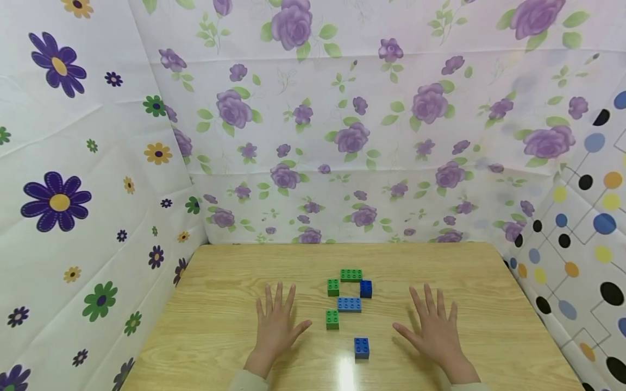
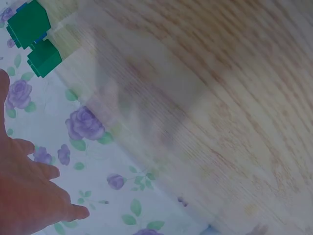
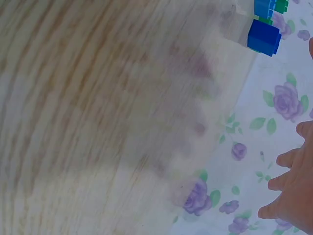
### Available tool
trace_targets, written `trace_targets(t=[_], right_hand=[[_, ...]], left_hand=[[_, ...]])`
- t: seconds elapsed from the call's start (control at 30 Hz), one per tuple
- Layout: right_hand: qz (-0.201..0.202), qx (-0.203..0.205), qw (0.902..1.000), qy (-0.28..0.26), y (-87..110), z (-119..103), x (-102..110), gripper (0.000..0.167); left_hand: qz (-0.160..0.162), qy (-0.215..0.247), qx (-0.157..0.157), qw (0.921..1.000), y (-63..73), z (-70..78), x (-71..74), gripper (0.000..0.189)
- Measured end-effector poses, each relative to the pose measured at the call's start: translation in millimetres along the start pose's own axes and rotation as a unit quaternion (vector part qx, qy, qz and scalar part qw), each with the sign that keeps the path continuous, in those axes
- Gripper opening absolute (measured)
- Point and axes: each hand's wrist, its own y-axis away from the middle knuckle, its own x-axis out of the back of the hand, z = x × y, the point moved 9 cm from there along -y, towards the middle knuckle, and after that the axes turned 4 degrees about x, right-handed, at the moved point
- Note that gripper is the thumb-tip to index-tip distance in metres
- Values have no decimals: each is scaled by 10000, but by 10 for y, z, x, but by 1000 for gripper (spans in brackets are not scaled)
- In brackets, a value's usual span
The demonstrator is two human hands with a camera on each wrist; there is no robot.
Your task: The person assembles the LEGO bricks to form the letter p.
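Observation:
My left hand [image 1: 275, 328] is spread with straight fingers left of a group of toy building bricks, holding nothing. On the other side my right hand [image 1: 435, 332] is spread likewise, also holding nothing. Between them lie a long green brick [image 1: 351, 275], a small green brick [image 1: 333, 288], a dark blue brick [image 1: 365, 289], a long light blue brick [image 1: 349, 304], another small green brick [image 1: 332, 320] and, nearest me, a small blue brick [image 1: 361, 348]. In the left wrist view a green brick [image 2: 30, 24] shows at the top left; the right wrist view has a dark blue brick [image 3: 263, 37] at the top right.
The bricks lie on a wooden table [image 1: 220, 304]. Behind it hangs a cloth with purple roses [image 1: 352, 138]. A daisy-patterned cloth [image 1: 112, 217] flanks the left side and a dotted cloth [image 1: 587, 260] the right.

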Motion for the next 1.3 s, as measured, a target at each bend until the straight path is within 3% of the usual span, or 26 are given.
trace_targets(t=[0.2, 0.47, 0.73, 1.0, 1.3], right_hand=[[115, 96, 9999, -21, -15, -36, 27, 95], [327, 206, 9992, -140, -42, -111, 68, 96], [287, 240, 9980, -503, -71, -209, 63, 97], [365, 288, 9940, -987, -117, -335, 95, 93], [199, 323, 9864, -1600, -138, -486, 39, 86]], left_hand=[[200, 165, -62, 9996, -25, 31, 45, 95], [192, 421, -136, 9988, -48, 85, 56, 98], [386, 804, -303, 9956, -54, 196, 98, 98], [472, 1458, -524, 9868, -67, 341, 129, 96], [250, 2219, -355, 9741, -49, 435, 48, 92]])
